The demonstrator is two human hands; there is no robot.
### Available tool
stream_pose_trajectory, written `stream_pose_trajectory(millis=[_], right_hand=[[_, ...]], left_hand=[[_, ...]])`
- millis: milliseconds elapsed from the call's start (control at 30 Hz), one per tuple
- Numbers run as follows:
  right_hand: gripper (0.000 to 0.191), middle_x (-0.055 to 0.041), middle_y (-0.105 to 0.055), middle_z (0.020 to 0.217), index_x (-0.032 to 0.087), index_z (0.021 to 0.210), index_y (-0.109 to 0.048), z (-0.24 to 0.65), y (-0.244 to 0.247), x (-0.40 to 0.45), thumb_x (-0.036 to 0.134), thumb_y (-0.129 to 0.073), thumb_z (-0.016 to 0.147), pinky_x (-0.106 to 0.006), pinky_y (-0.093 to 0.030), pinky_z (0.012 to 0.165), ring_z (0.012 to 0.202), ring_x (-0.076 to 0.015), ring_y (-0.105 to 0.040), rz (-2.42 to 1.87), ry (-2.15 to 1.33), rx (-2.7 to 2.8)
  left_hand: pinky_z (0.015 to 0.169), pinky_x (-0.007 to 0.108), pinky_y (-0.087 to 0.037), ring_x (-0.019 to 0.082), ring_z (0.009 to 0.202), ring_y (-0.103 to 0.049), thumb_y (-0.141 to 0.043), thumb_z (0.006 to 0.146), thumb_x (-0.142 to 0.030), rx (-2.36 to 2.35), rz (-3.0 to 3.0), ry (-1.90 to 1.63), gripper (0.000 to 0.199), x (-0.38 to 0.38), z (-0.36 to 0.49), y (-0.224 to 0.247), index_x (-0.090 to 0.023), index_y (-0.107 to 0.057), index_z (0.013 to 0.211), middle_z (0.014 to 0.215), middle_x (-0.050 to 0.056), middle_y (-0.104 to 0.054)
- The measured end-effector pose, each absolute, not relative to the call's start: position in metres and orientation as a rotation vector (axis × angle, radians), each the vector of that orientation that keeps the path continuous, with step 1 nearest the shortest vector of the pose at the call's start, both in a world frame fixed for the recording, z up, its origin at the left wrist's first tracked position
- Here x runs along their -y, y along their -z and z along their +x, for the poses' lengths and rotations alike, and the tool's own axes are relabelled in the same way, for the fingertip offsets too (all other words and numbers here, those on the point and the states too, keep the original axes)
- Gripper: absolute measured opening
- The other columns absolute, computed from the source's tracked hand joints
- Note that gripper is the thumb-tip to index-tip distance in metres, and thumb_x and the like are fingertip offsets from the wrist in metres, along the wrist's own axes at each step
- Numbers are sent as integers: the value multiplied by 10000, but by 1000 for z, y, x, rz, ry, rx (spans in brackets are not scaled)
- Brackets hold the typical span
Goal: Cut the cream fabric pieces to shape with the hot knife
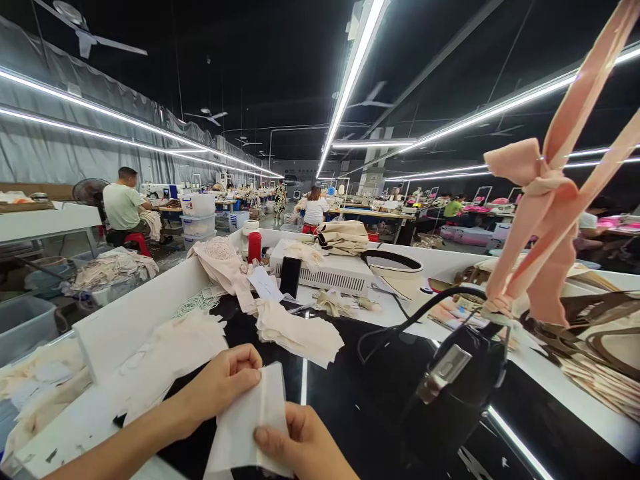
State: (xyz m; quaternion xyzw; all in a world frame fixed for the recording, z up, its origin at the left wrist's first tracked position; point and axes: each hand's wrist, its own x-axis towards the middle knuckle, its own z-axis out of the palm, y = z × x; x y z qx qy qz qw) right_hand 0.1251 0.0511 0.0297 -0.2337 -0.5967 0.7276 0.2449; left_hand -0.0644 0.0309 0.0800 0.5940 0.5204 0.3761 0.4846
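A white fabric piece [250,423] with a lengthwise fold or seam is held over the black tabletop. My left hand [227,383] pinches its upper edge, fingers curled and thumb on top. Lower down on the right edge, my right hand [300,440] grips it with the thumb across the front. Just beyond lies a stack of cream fabric pieces [300,331]. More pale cut fabric [175,353] is spread to the left of my left hand. The lower part of the held piece runs out of view at the bottom.
A dark cutting machine [460,373] with a cable hangs at the right from tied pink fabric strips [555,180]. Behind the fabric are a phone [290,277], a red thread spool [255,247] and a white vented box [330,270]. Small snips [473,463] lie at the bottom right.
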Motion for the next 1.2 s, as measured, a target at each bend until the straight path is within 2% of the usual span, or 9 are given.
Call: stream_pose_trajectory(millis=[100,200,367,533,700,833,967,1067,1200], right_hand=[[654,12,-577,646,156,844,-705,126,-24,-49,785,-767,675,-225,-375,522,514,-80,-462,-706,-1886,1706],[675,39,-511,595,166,838,-682,126,-22,-48,818,-735,673,-230,-313,500,501,-73,-396,-715,-1811,1751],[648,31,-506,673,162,823,-702,132,-21,-41,749,-842,589,-240,-274,567,605,-83,-392,-797,-1923,1740],[590,51,-439,618,179,718,-612,138,-17,-39,725,-819,629,-255,-231,536,551,-72,-333,-837,-1892,1770],[443,44,-434,651,198,676,-508,142,-24,-40,542,-786,712,-238,-258,532,581,-85,-359,-765,-1833,1918],[285,58,-403,616,209,645,-422,147,-31,-42,290,-633,820,-232,-258,516,572,-93,-363,-1036,-1392,2175],[223,18,-650,811,219,810,-640,155,-35,-52,162,-471,944,-226,-415,676,771,-148,-611,-1192,-725,2291],[348,-20,-726,942,237,1010,-707,162,-29,-63,61,-414,941,-253,-473,745,866,-182,-699,-1235,-424,2347],[323,-32,-743,938,229,978,-702,164,-12,-72,-7,-508,874,-280,-494,695,858,-221,-720,-1221,-88,2427]], left_hand=[[566,236,-276,127,633,-368,-651,763,-699,-1243,1420,-887,514,-33,-63,-72,-211,-502,825,715,-38,-479],[568,235,-278,123,637,-373,-655,776,-753,-1226,1462,-864,575,-34,-63,-64,-192,-531,807,720,-30,-485],[561,234,-288,127,631,-372,-656,796,-752,-1262,1489,-867,573,-34,-61,-63,-188,-561,764,697,-32,-471],[572,237,-318,136,639,-397,-623,836,-728,-1303,1568,-868,552,-37,-59,-63,-185,-589,742,688,-25,-482],[602,237,-346,136,650,-424,-546,921,-653,-1317,1762,-879,527,-40,-57,-64,-175,-582,702,683,-25,-492],[660,223,-394,135,713,-547,-460,1058,-472,-1302,2160,-929,424,-40,-61,-69,-182,-663,825,770,-17,-608],[626,234,-374,121,697,-583,-405,1122,-347,-1036,2928,-1015,331,-36,-61,-68,-214,-665,967,853,-19,-670],[578,280,-348,138,608,-531,-375,1125,-437,-801,3278,-1021,371,-32,-49,-49,-215,-637,985,833,-14,-686],[630,293,-415,158,671,-603,-166,1135,-487,-743,3262,-1193,559,-33,-28,-6,-208,-638,1027,808,0,-692]])
